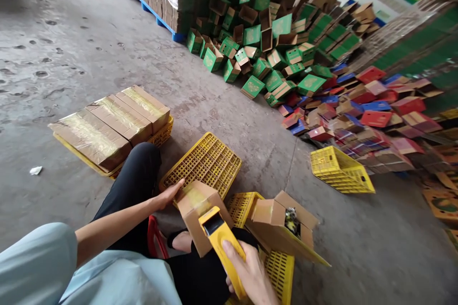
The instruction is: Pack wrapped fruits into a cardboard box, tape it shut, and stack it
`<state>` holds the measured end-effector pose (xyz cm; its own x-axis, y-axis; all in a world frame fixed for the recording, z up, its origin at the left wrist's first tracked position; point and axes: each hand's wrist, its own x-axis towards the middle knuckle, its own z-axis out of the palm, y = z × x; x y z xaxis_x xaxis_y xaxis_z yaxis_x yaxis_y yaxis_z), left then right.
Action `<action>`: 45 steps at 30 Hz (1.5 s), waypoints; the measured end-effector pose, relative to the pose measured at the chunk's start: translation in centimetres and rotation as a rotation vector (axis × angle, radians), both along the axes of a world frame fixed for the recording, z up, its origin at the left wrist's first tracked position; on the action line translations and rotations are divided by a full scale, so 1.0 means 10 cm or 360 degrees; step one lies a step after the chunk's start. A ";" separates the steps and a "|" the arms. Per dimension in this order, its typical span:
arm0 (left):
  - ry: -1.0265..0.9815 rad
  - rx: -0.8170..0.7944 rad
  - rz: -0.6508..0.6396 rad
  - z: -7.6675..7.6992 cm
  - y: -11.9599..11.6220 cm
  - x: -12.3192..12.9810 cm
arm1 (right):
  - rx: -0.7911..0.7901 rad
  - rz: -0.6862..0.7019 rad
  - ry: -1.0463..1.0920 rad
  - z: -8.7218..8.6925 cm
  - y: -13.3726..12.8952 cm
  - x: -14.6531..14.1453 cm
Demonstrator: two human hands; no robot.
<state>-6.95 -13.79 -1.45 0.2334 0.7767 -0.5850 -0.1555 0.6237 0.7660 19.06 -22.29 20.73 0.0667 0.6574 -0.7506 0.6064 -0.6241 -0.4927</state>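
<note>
A taped cardboard box [195, 219] stands tilted in front of me, between my legs. My left hand [171, 195] grips its left side near the top; the box hides part of the fingers. My right hand [250, 269] is wrapped round a yellow hand tool [223, 243] with a dark window at its head, whose exact kind I cannot make out. The tool's head lies over the box's near right side, and I cannot tell whether they touch. To the right, an open cardboard box [274, 226] with dark and yellowish contents leans on a yellow crate [281, 271].
An upturned yellow crate [211, 162] lies just beyond the box. Left of my knee, three taped cartons [114, 119] sit on another yellow crate [165, 132]. Farther off are heaped green boxes [254, 86], red and blue boxes [375, 118], and a yellow basket [339, 171].
</note>
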 end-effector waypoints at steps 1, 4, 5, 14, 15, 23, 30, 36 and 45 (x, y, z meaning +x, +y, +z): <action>0.0064 0.0080 0.0009 0.14 0.04 -0.04 | 0.0040 -0.0001 0.0027 -0.01 0.08 -0.07; 0.0243 0.0834 -0.0268 0.63 0.18 -0.17 | 0.0151 -0.0017 0.0073 0.01 0.32 -0.21; 0.0231 0.1108 -0.0398 0.79 0.23 -0.20 | 0.0167 -0.0018 0.0078 0.03 0.38 -0.22; 0.0645 0.2326 -0.1316 1.01 0.47 -0.18 | 0.0118 -0.0056 0.0170 0.05 0.47 -0.13; 0.0673 0.2386 -0.1319 0.97 0.48 -0.17 | 0.0115 -0.0056 0.0182 0.03 0.45 -0.12; 0.0809 0.2423 -0.1294 0.94 0.52 -0.17 | 0.0081 -0.0120 0.0296 -0.03 0.30 0.02; 0.0857 0.2402 -0.1307 1.09 0.49 -0.18 | 0.0137 -0.0238 0.0311 -0.02 0.20 0.05; 0.0792 0.2572 -0.1456 1.23 0.41 -0.03 | 0.0137 -0.0217 0.0327 -0.03 0.23 0.06; 0.0713 0.2578 -0.1572 1.17 0.42 -0.02 | 0.0113 -0.0178 0.0356 -0.07 0.10 0.12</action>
